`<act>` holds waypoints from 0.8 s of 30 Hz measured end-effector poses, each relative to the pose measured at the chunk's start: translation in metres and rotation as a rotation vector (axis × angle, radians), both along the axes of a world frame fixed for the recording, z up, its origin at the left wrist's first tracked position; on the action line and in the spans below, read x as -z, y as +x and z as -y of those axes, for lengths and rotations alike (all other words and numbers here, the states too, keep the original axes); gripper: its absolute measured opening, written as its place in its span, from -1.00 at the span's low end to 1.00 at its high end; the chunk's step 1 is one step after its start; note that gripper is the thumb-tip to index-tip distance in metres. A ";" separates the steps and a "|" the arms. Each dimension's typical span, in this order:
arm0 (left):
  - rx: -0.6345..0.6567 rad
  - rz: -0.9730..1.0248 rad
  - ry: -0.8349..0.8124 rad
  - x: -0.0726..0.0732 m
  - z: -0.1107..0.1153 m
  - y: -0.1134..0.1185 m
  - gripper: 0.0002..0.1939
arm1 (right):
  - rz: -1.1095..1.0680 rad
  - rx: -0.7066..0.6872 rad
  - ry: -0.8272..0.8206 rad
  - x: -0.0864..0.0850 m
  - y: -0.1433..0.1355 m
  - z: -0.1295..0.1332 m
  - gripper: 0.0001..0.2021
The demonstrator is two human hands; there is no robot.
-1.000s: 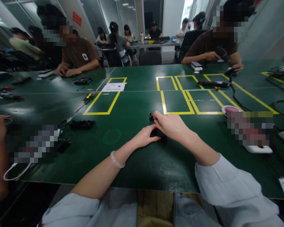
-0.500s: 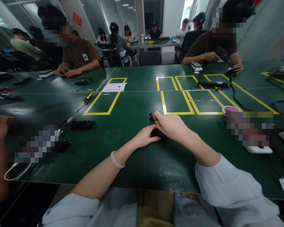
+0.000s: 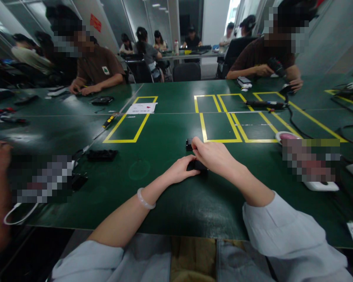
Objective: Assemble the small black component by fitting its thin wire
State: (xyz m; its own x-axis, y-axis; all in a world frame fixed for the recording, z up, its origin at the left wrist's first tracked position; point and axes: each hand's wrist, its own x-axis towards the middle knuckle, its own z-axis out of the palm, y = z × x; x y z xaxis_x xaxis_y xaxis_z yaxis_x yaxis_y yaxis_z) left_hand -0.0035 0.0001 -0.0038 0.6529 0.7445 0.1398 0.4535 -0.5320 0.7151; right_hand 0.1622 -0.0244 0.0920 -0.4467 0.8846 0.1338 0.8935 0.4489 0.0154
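Both my hands rest together on the green table, at its middle. My left hand, with a pale bangle on the wrist, presses its fingers against a small black part. My right hand lies over the same part from the right and covers most of it. Its fingertips touch a second small black piece just beyond. How the black part is shaped is hidden by the hands.
Yellow tape boxes mark the table ahead. A black tray and a screwdriver lie to the left, a white paper farther off. Cables run on the right. People sit around the table.
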 end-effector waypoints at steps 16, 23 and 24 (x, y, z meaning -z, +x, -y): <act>0.002 -0.009 0.001 -0.001 0.000 0.000 -0.50 | 0.006 0.013 0.035 0.000 -0.001 0.000 -0.79; -0.003 -0.006 -0.009 -0.001 0.000 0.001 -0.53 | -0.035 -0.026 0.050 -0.001 0.000 0.002 -0.83; -0.002 -0.002 -0.012 -0.001 0.000 0.001 -0.52 | -0.032 -0.028 0.047 -0.001 0.000 0.002 -0.83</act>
State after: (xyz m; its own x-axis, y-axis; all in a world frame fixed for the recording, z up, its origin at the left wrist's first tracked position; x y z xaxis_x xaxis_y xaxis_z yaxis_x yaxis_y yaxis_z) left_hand -0.0026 -0.0004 -0.0027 0.6515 0.7474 0.1300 0.4559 -0.5227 0.7204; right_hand 0.1619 -0.0260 0.0934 -0.4656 0.8645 0.1893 0.8811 0.4728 0.0082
